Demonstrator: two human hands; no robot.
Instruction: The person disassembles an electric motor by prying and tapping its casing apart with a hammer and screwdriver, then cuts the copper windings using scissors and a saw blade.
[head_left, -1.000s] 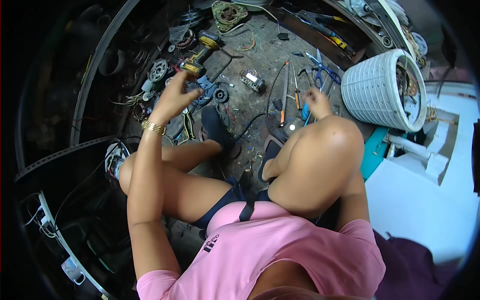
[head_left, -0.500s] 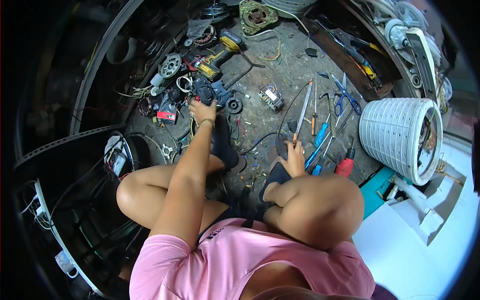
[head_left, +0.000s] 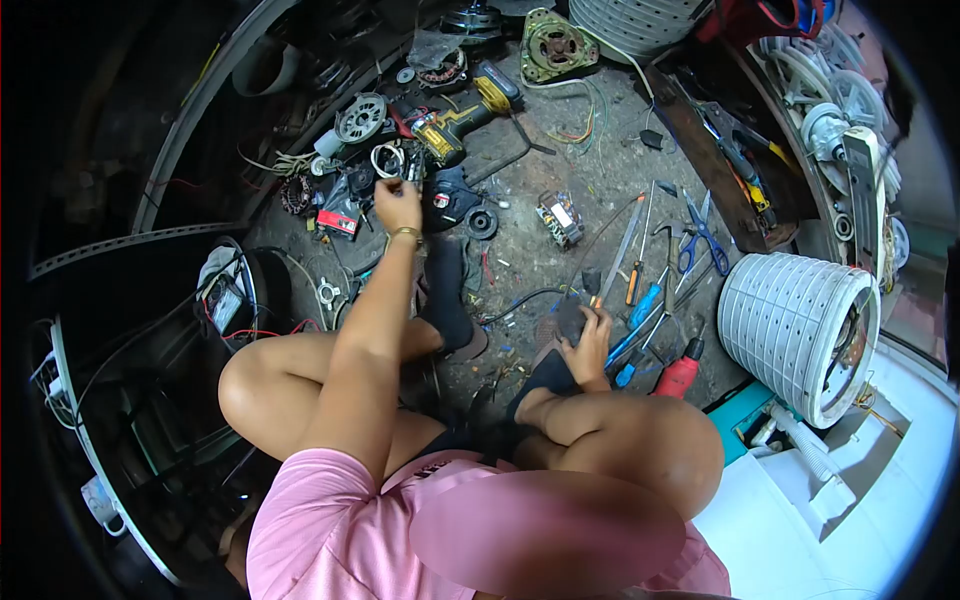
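My left hand (head_left: 399, 207) reaches into the pile of parts at upper left, fingers bent together. A dark machine part (head_left: 416, 165) stands just beyond its fingertips, and a loop of white wire (head_left: 386, 157) lies above them. Whatever the fingers grip is mostly hidden. To the right of that hand are a blue-grey tool housing (head_left: 455, 195) and a round black wheel (head_left: 481, 222). Low beside my foot, my right hand (head_left: 588, 347) closes its fingers round the orange lower end of a long thin blade (head_left: 622, 245). Next to the blade lies an orange-handled screwdriver (head_left: 634, 283).
A yellow cordless drill (head_left: 450, 130) lies beyond the pile. A small wire-wound motor (head_left: 562, 219) sits mid-floor. Blue scissors (head_left: 703, 250), a blue screwdriver (head_left: 645, 305) and a red tool (head_left: 680, 372) are at right, before a white perforated tub (head_left: 785, 330). A tool tray (head_left: 720, 170) stands behind.
My left hand has turned more upright, fingers drawn together; the dark part by it looks tilted and narrower. My right hand stays at the blade's end. The view has shifted.
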